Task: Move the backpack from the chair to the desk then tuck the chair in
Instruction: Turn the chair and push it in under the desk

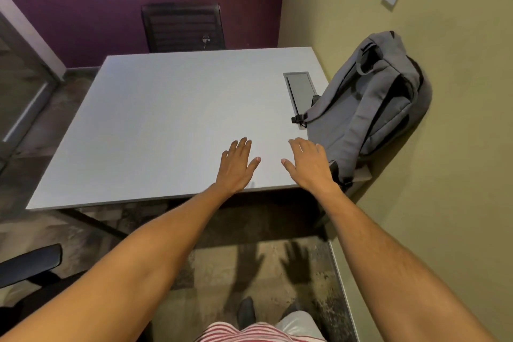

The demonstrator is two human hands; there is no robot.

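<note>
A grey backpack (369, 100) stands on the right edge of the white desk (166, 125), leaning against the yellow-green wall. My left hand (236, 165) hovers over the desk's near edge with fingers spread and nothing in it. My right hand (308, 165) is beside it, also spread and empty, a little left of the backpack's lower strap. At the lower left, a black chair (30, 265) shows only its armrest and part of its seat, standing away from the desk.
A second black chair (183, 26) is tucked at the desk's far side against the purple wall. A cable hatch (301, 89) is set into the desk near the backpack. A glass partition stands at the left. Patterned carpet lies below.
</note>
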